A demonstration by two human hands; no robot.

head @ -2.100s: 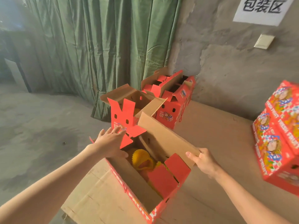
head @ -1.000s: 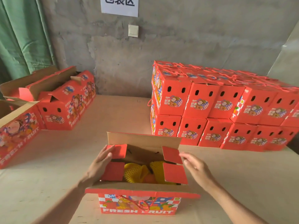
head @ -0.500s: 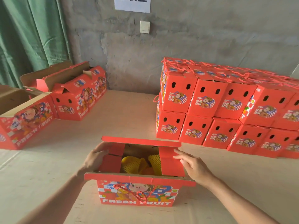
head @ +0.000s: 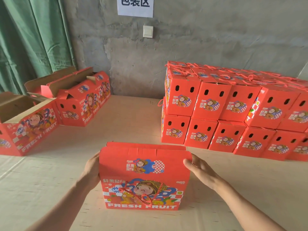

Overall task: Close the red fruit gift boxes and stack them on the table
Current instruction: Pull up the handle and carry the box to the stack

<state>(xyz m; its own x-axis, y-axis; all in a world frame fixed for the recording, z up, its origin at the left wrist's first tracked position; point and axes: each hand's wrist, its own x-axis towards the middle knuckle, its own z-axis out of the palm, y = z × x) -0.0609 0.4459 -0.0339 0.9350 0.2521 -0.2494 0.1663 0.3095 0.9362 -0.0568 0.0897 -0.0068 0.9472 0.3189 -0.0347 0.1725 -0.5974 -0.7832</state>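
A red fruit gift box (head: pixel 143 177) stands on the table (head: pixel 241 180) right in front of me, its near lid flap folded over the top and a red rope handle hanging on its front. My left hand (head: pixel 91 170) lies against the box's left side, fingers hidden behind the flap edge. My right hand (head: pixel 200 170) touches the right edge of the flap with straight fingers. The fruit inside is hidden. A two-layer stack of closed red boxes (head: pixel 233 110) fills the right of the table.
Open red boxes with raised flaps stand at the left: one (head: pixel 28 124) near the table's left edge, others (head: pixel 83 100) further back by the green curtain (head: pixel 33 39). A concrete wall with a white sign (head: pixel 135 5) and a switch (head: pixel 148 31) is behind.
The near lid flap has swung up and over the box, covering the yellow fruit that was visible. Both hands moved from the inner side flaps to the outer sides of the box.
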